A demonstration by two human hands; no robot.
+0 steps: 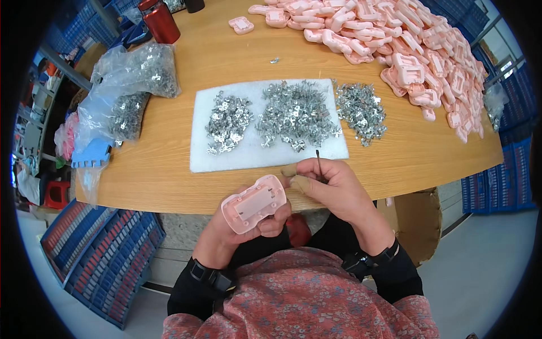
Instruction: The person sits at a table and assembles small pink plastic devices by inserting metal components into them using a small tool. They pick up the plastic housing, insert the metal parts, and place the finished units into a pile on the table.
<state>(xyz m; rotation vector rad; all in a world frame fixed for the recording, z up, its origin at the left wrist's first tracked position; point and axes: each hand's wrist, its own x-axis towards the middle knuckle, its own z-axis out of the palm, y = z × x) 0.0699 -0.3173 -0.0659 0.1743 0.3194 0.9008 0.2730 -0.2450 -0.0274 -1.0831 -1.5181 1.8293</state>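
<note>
Just off the near table edge, my left hand (219,236) holds a pink plastic housing half (257,203) with its hollow inside facing up. A rectangular recess and small round posts show in the shell, with small metal pieces at its right end. Close to that end is my right hand (341,186), its thumb and forefinger wearing tan finger covers and pinched together. A thin dark tool (318,160) sticks up from its grip; the tool's tip and exact kind are hidden. Whether a metal piece sits between the fingertips is too small to tell.
Beyond my hands lies a white foam sheet (202,158) bearing heaps of small metal contacts (296,116); another heap (361,113) sits at its right. Pink housings (412,70) are piled far right. Plastic bags of metal parts (127,113) and a red flask (160,22) stand left.
</note>
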